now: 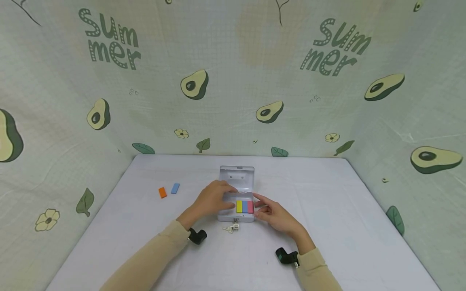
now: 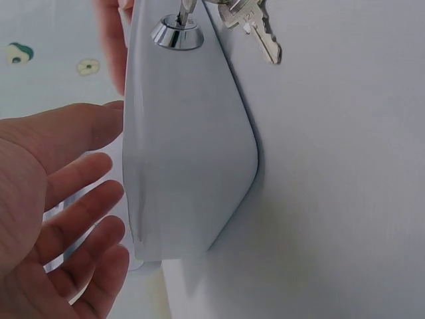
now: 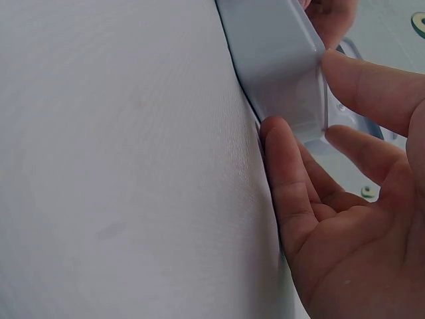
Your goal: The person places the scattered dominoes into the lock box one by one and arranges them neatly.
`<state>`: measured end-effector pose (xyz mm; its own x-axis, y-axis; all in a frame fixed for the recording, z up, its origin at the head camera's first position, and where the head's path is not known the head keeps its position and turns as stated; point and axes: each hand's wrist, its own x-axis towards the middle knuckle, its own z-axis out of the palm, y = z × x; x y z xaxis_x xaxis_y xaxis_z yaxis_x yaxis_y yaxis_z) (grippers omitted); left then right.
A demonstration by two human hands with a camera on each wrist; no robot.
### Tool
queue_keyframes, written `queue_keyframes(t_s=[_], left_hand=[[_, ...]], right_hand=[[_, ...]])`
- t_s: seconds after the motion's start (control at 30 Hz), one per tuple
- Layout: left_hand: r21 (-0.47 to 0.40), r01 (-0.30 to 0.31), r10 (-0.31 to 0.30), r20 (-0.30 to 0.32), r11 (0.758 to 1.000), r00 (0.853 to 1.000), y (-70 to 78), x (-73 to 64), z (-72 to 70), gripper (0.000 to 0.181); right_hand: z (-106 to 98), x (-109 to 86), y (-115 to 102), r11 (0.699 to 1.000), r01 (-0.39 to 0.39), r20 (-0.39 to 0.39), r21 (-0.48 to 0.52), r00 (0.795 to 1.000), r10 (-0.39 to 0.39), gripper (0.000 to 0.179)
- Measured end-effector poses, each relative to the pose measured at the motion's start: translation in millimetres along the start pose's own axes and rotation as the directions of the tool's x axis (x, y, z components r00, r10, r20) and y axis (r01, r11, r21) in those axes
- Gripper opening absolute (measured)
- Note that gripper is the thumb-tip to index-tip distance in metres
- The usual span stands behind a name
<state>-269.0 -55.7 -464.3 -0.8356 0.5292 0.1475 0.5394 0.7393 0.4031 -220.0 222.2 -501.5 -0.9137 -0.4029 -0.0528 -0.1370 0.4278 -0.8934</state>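
Observation:
A grey metal cash box (image 1: pixel 225 218) stands with its lid (image 1: pixel 236 173) raised at the back. Along the right side of its inside lies a row of small yellow, blue and pink blocks (image 1: pixel 244 207). My left hand (image 1: pixel 214 197) reaches over the left part of the box with nothing in its grasp, fingers loosely bent. At the right wall my right hand (image 1: pixel 274 216) touches the box, thumb at the rim and fingers along the outside. From the lock (image 2: pixel 178 33) on the front hang keys (image 2: pixel 255 26).
To the left on the white-covered table (image 1: pixel 327 226) lie an orange block (image 1: pixel 162 192) and a light blue block (image 1: pixel 175 188). Printed cloth walls (image 1: pixel 233 81) enclose the table at the back and both sides.

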Motion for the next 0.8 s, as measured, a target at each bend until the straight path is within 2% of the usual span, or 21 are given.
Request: queue_keyframes(t_s=[0.33, 0.6, 0.8], left_hand=[[-0.008, 0.031, -0.031, -0.004, 0.999, 1.000, -4.8, -4.6, -10.0, 0.046], [-0.040, 0.013, -0.013, -0.008, 0.999, 1.000, -10.5, -10.6, -20.8, 0.048], [-0.049, 0.023, -0.024, -0.017, 0.999, 1.000, -15.8, -13.2, -27.5, 0.050]], right_hand=[[1.0, 0.3, -0.7, 1.000, -0.003, 0.005, 0.015, 1.000, 0.003, 0.068], [0.9, 0.6, -0.4, 1.000, -0.001, -0.002, -0.006, 1.000, 0.001, 0.067], [1.1, 0.8, -0.6, 1.000, 0.008, -0.001, -0.010, 1.000, -0.008, 0.068]])
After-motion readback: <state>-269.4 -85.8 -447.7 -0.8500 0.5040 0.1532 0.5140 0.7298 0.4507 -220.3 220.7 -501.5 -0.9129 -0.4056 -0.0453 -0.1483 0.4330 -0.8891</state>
